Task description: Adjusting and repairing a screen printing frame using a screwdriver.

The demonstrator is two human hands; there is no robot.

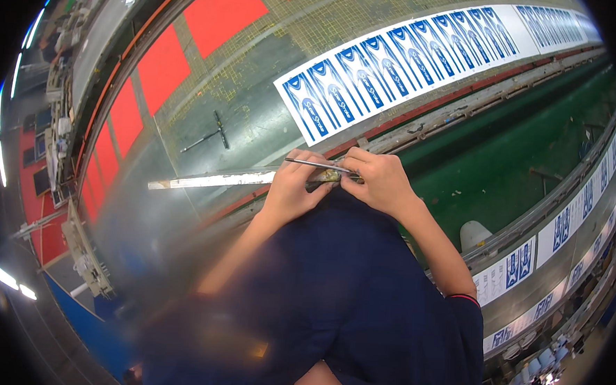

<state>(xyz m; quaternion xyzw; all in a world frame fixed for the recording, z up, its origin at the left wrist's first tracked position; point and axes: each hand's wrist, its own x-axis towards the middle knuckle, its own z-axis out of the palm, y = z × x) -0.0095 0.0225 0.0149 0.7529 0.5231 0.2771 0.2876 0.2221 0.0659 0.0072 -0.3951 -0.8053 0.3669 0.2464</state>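
Note:
Close in front of my body, my left hand [298, 185] is closed round a thin metal rod [313, 163] lying across its fingers. My right hand [380, 181], fingers pinched, meets the rod's right end. Just below the rod, between both hands, is a small worn yellowish piece [331, 175]; my fingers partly cover it. A long, narrow bar with flaking white paint [214, 180] runs left from under my left hand. Whether the yellowish piece belongs to that bar is hidden. Farther off, a dark T-handled wrench [218, 132] rests on the table.
The long table [250, 106] carries a white sheet printed with repeated blue shapes [391, 68] and several red rectangles [223, 14]. A rail [459, 106] edges a green trough [504, 168] on the right. Beyond lie more printed sheets [513, 267]. A blur covers the lower left.

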